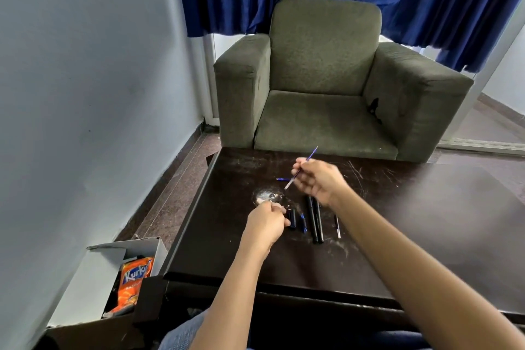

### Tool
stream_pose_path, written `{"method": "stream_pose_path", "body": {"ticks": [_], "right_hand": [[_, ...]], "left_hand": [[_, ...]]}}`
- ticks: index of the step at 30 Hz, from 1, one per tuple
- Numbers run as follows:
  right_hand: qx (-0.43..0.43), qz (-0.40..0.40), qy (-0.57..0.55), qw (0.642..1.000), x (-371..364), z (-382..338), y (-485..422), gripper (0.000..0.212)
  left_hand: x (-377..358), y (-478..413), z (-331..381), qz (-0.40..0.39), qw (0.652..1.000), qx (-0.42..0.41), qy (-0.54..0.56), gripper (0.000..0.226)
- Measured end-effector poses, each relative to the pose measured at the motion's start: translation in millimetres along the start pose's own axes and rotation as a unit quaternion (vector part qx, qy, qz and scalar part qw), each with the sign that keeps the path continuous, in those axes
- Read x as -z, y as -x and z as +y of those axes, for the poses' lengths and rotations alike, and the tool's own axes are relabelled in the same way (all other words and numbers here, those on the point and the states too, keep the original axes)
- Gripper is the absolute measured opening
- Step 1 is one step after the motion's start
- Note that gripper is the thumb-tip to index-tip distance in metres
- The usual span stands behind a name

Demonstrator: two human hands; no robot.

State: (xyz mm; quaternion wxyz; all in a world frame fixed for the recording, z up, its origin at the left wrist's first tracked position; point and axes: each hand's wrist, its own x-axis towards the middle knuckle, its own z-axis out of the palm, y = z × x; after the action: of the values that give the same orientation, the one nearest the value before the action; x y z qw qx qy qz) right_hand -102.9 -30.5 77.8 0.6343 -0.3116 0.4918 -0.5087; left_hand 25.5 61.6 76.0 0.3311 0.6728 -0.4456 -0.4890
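Two barrels (312, 221): 6 o'clock of our right hand (318, 179)
Refill (312, 154): pinched there
Left hand (265, 226): curled; contents, we cannot tell

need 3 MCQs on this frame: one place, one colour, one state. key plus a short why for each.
1. Where is the orange snack packet?
A) on a wall shelf
B) in the open cardboard box on the floor
C) in a sink

2. What colour is the pen refill in the right hand?
A) red
B) green
C) blue

3. What is the right hand doing?
A) pinching the pen refill
B) lying open and empty
C) gripping a screwdriver

Key:
1 B: the snack packet sticks up out of the cardboard box, whose flap stands open.
2 C: the pen refill is blue along its length, with a pale tip at its lower end.
3 A: the right hand's fingers close on the pen refill, which sticks out above and below them.
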Motion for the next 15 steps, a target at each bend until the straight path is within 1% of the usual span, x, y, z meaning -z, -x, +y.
{"method": "stream_pose_path", "body": {"ticks": [1,2,3,4,5,6,7,8,9,10,12,15], "right_hand": [[0.037,0.026,0.061,0.997,1.1,-6.9,-12.4,0.018],[0.082,0.055,0.176,0.979,4.2,-11.4,-26.0,0.017],[0.137,0.079,0.326,0.932,9.6,-13.2,-41.9,0.017],[0.18,0.083,0.467,0.862,15.6,-13.8,-57.1,0.018],[0.201,0.071,0.575,0.79,20.8,-14.2,-70.3,0.022],[0.205,0.055,0.651,0.729,25.4,-13.2,-82.5,0.027],[0.2,0.04,0.698,0.687,28.9,-11.5,-91.7,0.031],[0.191,0.033,0.722,0.664,30.8,-9.3,-98.6,0.032],[0.183,0.034,0.729,0.659,32.2,-6.3,-103.7,0.03],[0.177,0.04,0.727,0.663,33.1,-3.1,-107.2,0.027],[0.16,0.053,0.714,0.68,35.2,4.8,-116.4,0.024],[0.143,0.05,0.697,0.701,38.0,16.5,-129.0,0.024]], "left_hand": [[0.5,0.1,0.4,0.002,1.0,-0.002,-0.006,0.026],[0.7,-0.1,0.7,0.003,1.0,-0.007,-0.013,0.027],[0.6,-1.0,1.0,0.004,1.0,-0.014,-0.019,0.028],[0.5,-2.0,0.9,0.005,1.0,-0.019,-0.024,0.029],[-0.1,-2.9,1.0,0.006,0.999,-0.023,-0.03,0.03],[-1.0,-3.7,1.0,0.006,0.999,-0.027,-0.036,0.031],[-2.4,-4.1,1.1,0.005,0.999,-0.03,-0.042,0.032],[-4.0,-4.6,1.0,0.004,0.998,-0.032,-0.047,0.032],[-5.8,-5.6,0.8,0.001,0.998,-0.033,-0.052,0.032],[-7.0,-5.8,0.6,0.0,0.998,-0.034,-0.056,0.032],[-9.5,-7.3,-0.8,0.0,0.998,-0.037,-0.059,0.032],[-12.4,-7.5,-1.8,0.0,0.998,-0.037,-0.058,0.032]]}}
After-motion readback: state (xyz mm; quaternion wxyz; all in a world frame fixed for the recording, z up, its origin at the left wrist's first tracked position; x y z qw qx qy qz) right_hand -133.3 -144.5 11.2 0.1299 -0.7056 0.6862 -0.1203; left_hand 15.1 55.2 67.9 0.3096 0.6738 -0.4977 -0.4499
